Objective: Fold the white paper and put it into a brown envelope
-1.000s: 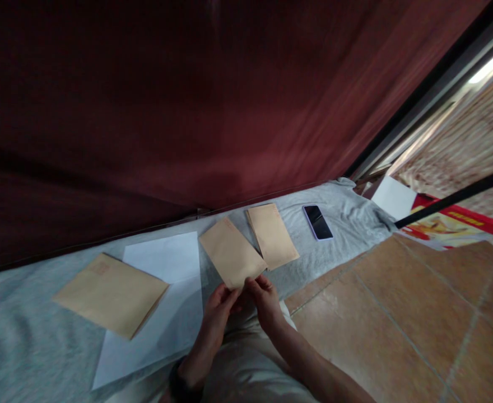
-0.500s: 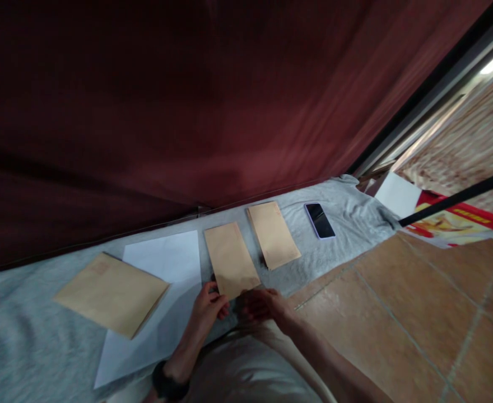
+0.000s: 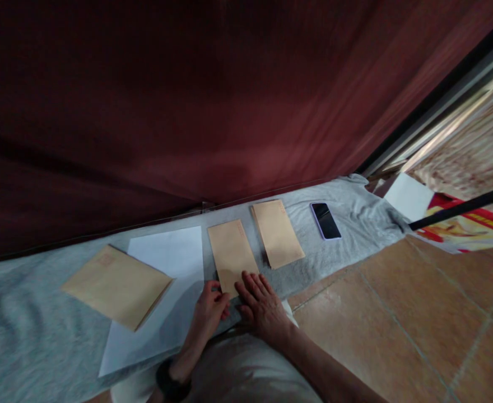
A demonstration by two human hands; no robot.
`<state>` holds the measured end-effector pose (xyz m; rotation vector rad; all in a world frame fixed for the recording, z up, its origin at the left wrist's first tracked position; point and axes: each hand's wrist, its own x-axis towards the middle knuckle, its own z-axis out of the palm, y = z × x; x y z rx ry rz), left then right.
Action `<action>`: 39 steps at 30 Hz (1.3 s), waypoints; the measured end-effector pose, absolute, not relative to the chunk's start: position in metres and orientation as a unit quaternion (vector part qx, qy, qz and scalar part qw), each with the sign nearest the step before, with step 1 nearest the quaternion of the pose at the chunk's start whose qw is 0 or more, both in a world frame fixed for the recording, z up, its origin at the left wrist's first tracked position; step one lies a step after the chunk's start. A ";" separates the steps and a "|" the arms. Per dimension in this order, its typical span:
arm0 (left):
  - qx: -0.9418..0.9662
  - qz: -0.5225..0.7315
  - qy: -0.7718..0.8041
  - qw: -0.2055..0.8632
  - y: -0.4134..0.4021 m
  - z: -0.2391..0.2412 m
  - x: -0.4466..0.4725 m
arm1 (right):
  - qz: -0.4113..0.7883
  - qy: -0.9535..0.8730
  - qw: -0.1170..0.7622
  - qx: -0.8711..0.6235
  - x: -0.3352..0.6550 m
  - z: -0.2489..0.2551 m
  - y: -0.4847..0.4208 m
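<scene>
A brown paper envelope [image 3: 232, 249] lies flat on the grey cloth in front of me. My left hand [image 3: 212, 307] pinches its near left corner between thumb and fingers. My right hand [image 3: 263, 305] rests palm down with fingers stretched out, the fingertips on the envelope's near right edge. Just to the right lies a stack of brown envelopes [image 3: 278, 234]. On the left, another pile of brown envelopes [image 3: 116, 285] lies at an angle, partly over a white sheet of paper [image 3: 166, 246].
A phone [image 3: 325, 221] in a pale purple case lies right of the stack. The grey cloth [image 3: 19, 324] covers a narrow surface along a dark red curtain [image 3: 229, 112]. At the right are a tiled floor [image 3: 376, 302], a black bar [image 3: 460, 207] and a red-and-yellow box [image 3: 473, 224].
My right hand has come up from below the envelope's near edge and flattened onto it. My left hand keeps its corner. The whole view has shifted slightly.
</scene>
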<state>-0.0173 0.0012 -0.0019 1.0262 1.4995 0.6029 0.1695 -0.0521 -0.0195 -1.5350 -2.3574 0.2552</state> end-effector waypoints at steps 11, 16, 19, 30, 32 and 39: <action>0.841 0.236 0.459 0.160 0.055 -0.004 0.012 | 0.085 -0.818 0.173 -0.541 0.168 -0.024 -0.052; 0.888 0.160 0.422 0.094 0.130 -0.028 0.025 | 0.088 -0.820 0.167 -0.539 0.169 -0.022 -0.051; 0.900 0.131 0.409 0.074 0.152 -0.034 0.023 | 0.089 -0.819 0.170 -0.542 0.169 -0.021 -0.051; 0.935 0.097 0.335 0.068 0.147 -0.031 0.018 | 0.096 -0.815 0.165 -0.547 0.169 -0.021 -0.052; 0.939 0.095 0.322 0.076 0.141 -0.029 0.016 | 0.094 -0.815 0.166 -0.547 0.168 -0.020 -0.052; 0.948 0.100 0.277 0.123 0.117 -0.025 0.009 | 0.098 -0.816 0.160 -0.547 0.168 -0.020 -0.052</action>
